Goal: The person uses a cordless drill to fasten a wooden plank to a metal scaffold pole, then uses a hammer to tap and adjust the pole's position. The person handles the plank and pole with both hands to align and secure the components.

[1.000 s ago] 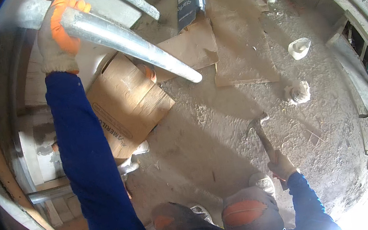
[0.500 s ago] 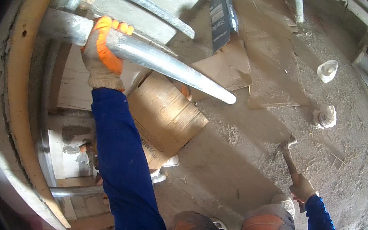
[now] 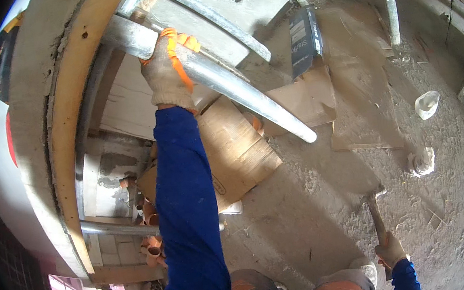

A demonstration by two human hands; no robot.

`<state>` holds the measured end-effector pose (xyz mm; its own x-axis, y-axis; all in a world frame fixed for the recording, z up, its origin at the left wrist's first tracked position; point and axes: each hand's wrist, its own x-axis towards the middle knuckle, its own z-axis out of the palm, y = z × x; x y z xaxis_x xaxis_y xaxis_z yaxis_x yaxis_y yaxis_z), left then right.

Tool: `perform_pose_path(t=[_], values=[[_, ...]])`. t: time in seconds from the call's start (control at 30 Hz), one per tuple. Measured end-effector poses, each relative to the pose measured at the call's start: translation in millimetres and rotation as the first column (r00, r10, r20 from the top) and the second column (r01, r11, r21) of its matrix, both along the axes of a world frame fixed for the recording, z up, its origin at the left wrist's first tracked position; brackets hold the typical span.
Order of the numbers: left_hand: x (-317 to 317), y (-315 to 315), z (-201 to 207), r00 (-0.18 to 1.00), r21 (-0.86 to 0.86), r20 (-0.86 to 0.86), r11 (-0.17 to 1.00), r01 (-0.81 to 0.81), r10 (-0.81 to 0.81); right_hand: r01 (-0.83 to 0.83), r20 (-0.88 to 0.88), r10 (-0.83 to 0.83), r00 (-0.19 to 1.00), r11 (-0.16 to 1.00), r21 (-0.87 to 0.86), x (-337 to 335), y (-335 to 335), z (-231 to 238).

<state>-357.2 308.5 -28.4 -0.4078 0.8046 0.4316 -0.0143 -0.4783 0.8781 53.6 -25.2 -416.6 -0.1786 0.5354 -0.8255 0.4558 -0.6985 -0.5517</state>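
Up at the left, my left hand [image 3: 170, 71], in a knit glove with orange coating, is wrapped round a thick grey metal pipe [image 3: 249, 99]. The pipe slants down to the right, and its near end stands free over the floor. My right hand [image 3: 391, 252], also gloved, grips the handle of a hammer [image 3: 377, 217] low at the right. The hammer's head points away from me, just above or against the dusty floor; I cannot tell which. Below the pipe lies a brown cardboard box [image 3: 238, 150], partly hidden by my left arm.
A wooden beam [image 3: 79, 106] edges a concrete slab on the left. More metal pipes [image 3: 210, 17] lean at the back. Flattened cardboard [image 3: 357, 83] and a dark box [image 3: 304, 40] lie beyond. A white hard hat [image 3: 427, 104] and a whitish lump [image 3: 421, 162] sit at the right.
The view has shifted, so the scene sits further right and slightly lower. My left hand has turned a little on the pipe. My right hand still holds the hammer.
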Motion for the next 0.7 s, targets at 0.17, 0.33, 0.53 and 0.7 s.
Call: perform_pose_path(t=[0.17,0.33,0.53,0.7], values=[[-22.3,0.3,0.6,0.946,-0.033,-0.02,0.946,0.322,-0.323,-0.016,0.043,0.017,0.999,1.0,-0.009,1.1,-2.5,-9.1],[-32.9,4.2,-4.1,0.892,0.02,-0.031,0.892,0.452,-0.451,-0.307,0.404,0.217,0.889,0.935,0.175,-9.2,2.8,-18.9],[-34.4,4.8,-7.6,0.957,0.012,-0.058,0.958,0.286,-0.285,-0.22,0.268,0.142,0.953,0.932,0.289,-13.9,23.6,9.2],[-37.8,8.0,-7.4,0.976,0.028,-0.083,0.979,0.203,-0.2,0.586,-0.471,-0.495,0.73,0.808,0.059,-13.0,74.7,64.3]])
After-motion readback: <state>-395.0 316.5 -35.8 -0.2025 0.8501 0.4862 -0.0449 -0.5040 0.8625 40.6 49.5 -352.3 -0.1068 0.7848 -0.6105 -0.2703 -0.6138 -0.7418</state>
